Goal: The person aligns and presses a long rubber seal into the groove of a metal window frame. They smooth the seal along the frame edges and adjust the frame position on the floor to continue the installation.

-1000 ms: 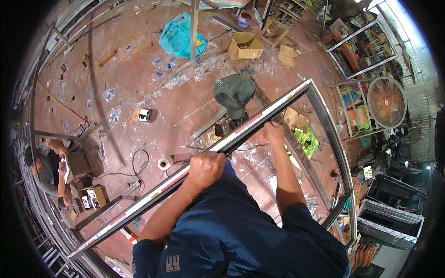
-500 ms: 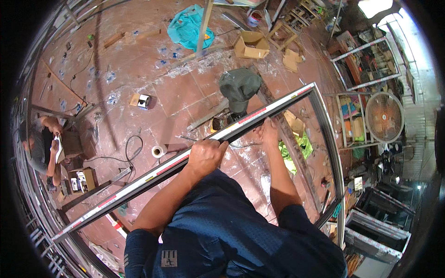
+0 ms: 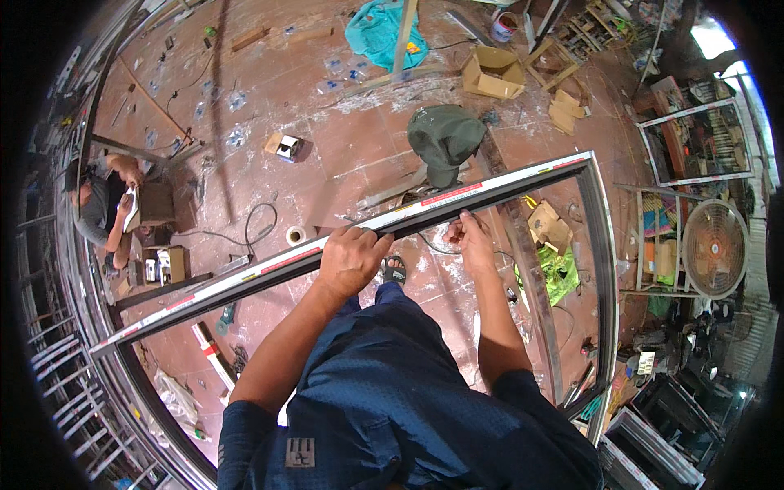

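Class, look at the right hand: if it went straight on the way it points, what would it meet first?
The right hand would probably meet the frame first, at the long bar just ahead; depth is unclear, so it might pass beneath.

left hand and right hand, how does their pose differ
The left hand curls over the long frame bar; the right hand sits at its near side, index finger pointing toward it. The left hand is near the middle; the right hand is closer to the right corner. Both are bare.
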### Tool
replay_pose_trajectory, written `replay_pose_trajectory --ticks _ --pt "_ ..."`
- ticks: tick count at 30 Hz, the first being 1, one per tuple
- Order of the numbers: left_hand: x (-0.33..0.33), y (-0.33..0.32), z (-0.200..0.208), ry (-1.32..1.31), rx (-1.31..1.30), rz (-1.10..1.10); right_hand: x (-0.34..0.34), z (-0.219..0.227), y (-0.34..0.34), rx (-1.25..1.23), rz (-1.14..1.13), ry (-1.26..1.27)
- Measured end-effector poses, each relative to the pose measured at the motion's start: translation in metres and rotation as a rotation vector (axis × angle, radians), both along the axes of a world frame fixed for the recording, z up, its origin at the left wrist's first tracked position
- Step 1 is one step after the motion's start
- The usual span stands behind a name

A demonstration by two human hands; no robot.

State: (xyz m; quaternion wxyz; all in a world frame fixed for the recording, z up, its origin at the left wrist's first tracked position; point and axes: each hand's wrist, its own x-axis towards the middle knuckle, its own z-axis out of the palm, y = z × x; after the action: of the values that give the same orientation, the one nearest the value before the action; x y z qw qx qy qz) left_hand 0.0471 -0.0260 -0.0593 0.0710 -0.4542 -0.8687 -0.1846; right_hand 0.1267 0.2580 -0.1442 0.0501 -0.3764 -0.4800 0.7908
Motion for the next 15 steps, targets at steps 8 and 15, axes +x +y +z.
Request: replay_pose_trajectory --ticks 8,15 --pt "0.018 0.011 -0.007 0.047 -0.072 0.127 0.001 -0.028 0.011 -0.007 0.043 0.085" --pt "0.033 0.016 -0.009 0.084 -0.080 0.198 0.001 -0.029 0.023 -0.081 0.281 0.116"
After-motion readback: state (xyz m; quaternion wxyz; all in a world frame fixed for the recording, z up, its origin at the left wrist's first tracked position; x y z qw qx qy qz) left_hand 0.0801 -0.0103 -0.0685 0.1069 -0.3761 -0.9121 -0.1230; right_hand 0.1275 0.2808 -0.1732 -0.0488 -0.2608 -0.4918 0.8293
